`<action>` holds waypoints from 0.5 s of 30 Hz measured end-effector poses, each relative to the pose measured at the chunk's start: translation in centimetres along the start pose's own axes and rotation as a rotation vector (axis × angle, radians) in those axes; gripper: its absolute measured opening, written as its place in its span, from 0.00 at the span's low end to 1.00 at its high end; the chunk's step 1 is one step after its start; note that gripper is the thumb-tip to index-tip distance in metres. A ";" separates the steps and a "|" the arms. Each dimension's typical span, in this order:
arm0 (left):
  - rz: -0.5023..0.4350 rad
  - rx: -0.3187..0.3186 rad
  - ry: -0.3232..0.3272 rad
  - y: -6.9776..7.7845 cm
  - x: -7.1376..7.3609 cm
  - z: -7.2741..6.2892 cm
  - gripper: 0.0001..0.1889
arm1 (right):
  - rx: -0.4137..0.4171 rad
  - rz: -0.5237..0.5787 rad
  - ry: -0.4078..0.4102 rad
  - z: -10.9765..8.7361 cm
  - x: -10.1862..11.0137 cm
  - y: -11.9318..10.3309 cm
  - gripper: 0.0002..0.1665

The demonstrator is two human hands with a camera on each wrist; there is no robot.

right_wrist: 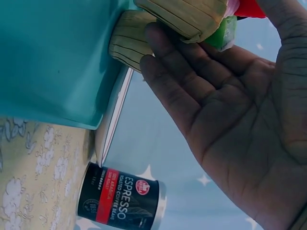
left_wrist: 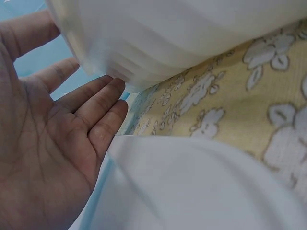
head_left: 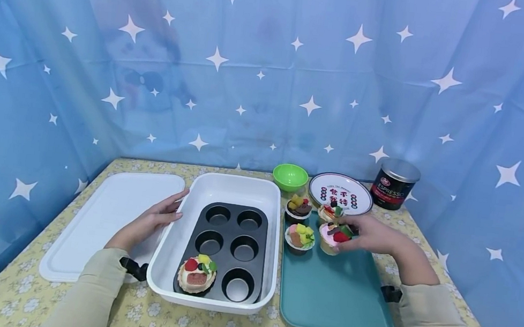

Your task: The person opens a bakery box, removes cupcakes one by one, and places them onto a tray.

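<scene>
My right hand (head_left: pixel 372 235) grips a toy cupcake (head_left: pixel 329 239) with pink frosting and a red strawberry, over the teal tray (head_left: pixel 334 296). Its tan ridged cup (right_wrist: pixel 187 17) shows between thumb and fingers in the right wrist view. Beside it on the tray are a cream cupcake (head_left: pixel 329 213), a chocolate one (head_left: pixel 298 209) and one with yellow pieces (head_left: pixel 300 238). My left hand (head_left: pixel 148 221) touches the left side of the white tub (head_left: pixel 207 304), fingers fairly straight. Inside the tub lies a dark muffin tin (head_left: pixel 229 224); a fruit-topped cupcake (head_left: pixel 196 275) sits in its near-left cup.
Left of the tub lies a flat white lid (head_left: pixel 105 216). Along the back stand a green bowl (head_left: pixel 289 177), a white plate (head_left: pixel 360 192) with printed characters and a black espresso can (head_left: pixel 392 186). A starry blue curtain (head_left: pixel 266 40) encloses the flowered table.
</scene>
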State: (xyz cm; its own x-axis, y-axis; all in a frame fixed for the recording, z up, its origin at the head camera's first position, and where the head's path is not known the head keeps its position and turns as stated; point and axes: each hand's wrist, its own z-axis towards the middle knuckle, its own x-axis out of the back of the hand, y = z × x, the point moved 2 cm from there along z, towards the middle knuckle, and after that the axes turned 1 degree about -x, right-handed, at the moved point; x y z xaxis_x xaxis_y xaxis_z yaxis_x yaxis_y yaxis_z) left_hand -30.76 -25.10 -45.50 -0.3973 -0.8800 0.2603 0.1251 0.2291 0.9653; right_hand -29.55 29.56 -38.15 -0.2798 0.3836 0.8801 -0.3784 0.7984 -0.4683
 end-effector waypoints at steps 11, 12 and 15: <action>0.004 -0.012 -0.004 0.0 0.0 0.1 0.38 | -0.043 0.008 -0.049 0.3 -0.3 0.5 0.50; 0.006 -0.012 -0.004 0.0 -0.1 0.1 0.38 | -0.048 0.009 -0.052 0.3 -0.3 0.5 0.50; 0.010 -0.009 0.000 0.0 0.0 0.0 0.37 | -0.062 0.014 -0.062 0.4 -0.4 0.6 0.49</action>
State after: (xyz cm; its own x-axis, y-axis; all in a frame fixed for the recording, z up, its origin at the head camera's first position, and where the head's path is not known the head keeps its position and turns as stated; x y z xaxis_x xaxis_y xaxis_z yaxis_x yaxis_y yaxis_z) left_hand -30.79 -25.07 -45.55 -0.3963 -0.8777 0.2696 0.1366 0.2339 0.9626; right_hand -29.98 29.72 -38.79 -0.3391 0.3668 0.8663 -0.3197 0.8211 -0.4728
